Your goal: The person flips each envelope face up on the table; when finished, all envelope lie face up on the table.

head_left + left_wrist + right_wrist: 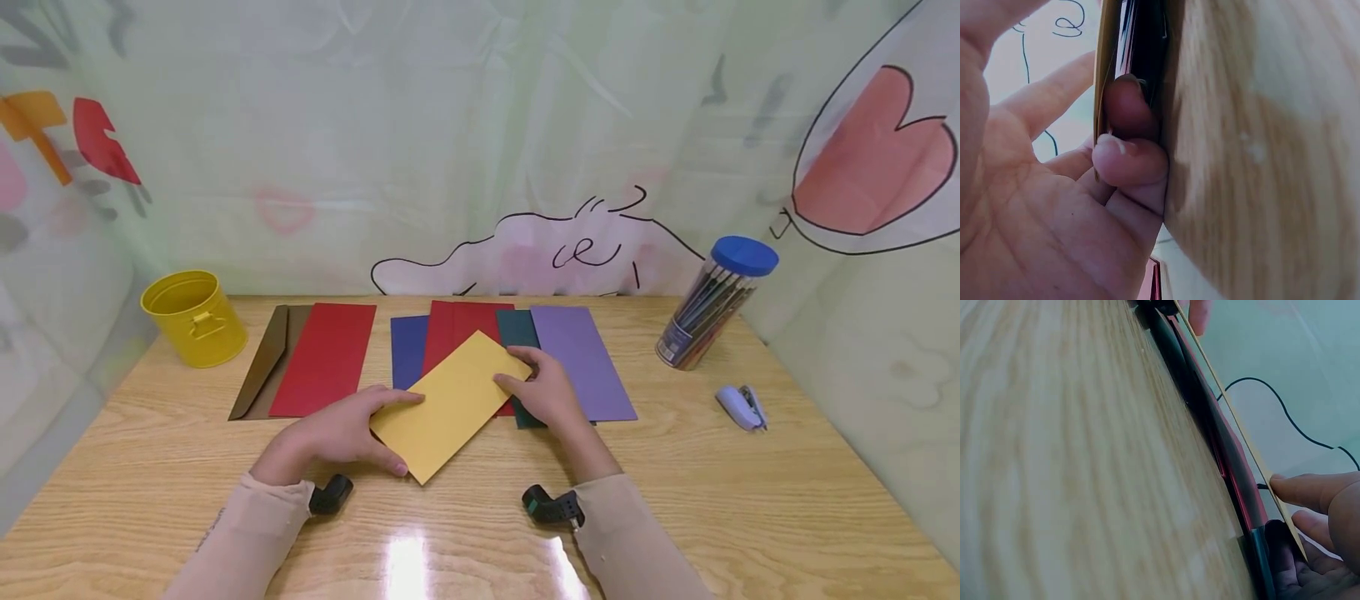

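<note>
Mid-table on the head feed, I have the yellow envelope [452, 408] between the 2 hands, over the table [675, 517]. Long axis runs roughly 1:30 to 7:30. Left hand [337, 429] holds the 8 o'clock end: thumb and index spread wide, thumb at the short edge, index along the far long edge. Right hand [547, 387] pinches the 2 o'clock end, thumb on the top face. So from left the yellow envelope lies toward 2, from right toward 8; neither hand is nearer, both touch. Forearms enter from 7 and 5. Around it: blue envelope [407, 346] at 11, dark green envelope [519, 327] past 1, purple envelope [583, 358] between 2 and 3, stapler [738, 408] at 3.

Left wrist: yellow envelope edge-on, 12 to 6, table on the 3 o'clock side. 2 fingertips [1132, 164] tucked beneath, so that end is off the surface. Grip force: can't tell.

Right wrist: edge runs 11 to 5, right hand at the 5 o'clock end, narrow grip, fingers above and shadowed ones beneath. Table fills the 9 o'clock side.
</note>
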`<state>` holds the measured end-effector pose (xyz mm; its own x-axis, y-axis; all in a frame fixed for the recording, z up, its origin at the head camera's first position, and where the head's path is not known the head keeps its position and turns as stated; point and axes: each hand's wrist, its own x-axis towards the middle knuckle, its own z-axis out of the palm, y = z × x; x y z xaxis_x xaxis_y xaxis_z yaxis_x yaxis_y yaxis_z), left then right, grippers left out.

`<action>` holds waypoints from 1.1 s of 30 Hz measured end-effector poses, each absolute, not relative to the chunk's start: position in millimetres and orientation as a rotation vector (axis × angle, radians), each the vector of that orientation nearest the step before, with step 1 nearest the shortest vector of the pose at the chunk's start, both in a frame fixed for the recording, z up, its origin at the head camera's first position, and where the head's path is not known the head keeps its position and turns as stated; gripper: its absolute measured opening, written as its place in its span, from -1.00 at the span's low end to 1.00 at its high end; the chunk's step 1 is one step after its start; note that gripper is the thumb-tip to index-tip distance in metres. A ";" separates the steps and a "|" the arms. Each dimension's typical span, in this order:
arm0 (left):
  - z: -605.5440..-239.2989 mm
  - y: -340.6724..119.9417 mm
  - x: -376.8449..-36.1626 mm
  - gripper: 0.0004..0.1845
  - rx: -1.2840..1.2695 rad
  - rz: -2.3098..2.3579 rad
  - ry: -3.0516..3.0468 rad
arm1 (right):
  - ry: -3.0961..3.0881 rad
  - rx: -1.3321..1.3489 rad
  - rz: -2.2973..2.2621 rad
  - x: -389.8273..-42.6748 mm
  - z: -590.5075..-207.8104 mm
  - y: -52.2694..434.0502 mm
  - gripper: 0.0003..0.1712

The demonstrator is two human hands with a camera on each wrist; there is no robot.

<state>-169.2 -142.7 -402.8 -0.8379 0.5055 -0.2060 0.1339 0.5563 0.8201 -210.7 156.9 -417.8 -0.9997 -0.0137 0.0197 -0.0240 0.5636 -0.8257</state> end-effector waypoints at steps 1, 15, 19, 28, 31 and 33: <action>-402.8 -142.7 -169.2 0.01 0.506 1.208 2.367 | -2.769 0.033 1.462 -210.5 -417.8 156.9 -0.36; -399.5 -152.5 -169.5 -0.16 0.586 1.152 2.397 | -2.775 0.035 1.466 -210.3 -416.4 157.6 -0.39; -398.3 -154.5 -169.3 -0.19 0.605 1.147 2.393 | -2.774 0.041 1.464 -210.9 -417.0 157.3 -0.39; -393.9 -159.1 -168.7 -0.29 0.631 1.200 2.346 | -2.769 0.034 1.467 -210.6 -418.0 157.9 -0.41; -393.9 -161.2 -169.3 -0.35 0.655 1.210 2.337 | -2.759 0.039 1.481 -210.2 -417.3 157.3 -0.42; -393.7 -163.0 -169.8 -0.39 0.675 1.204 2.345 | -2.752 0.040 1.490 -210.0 -416.8 157.1 -0.43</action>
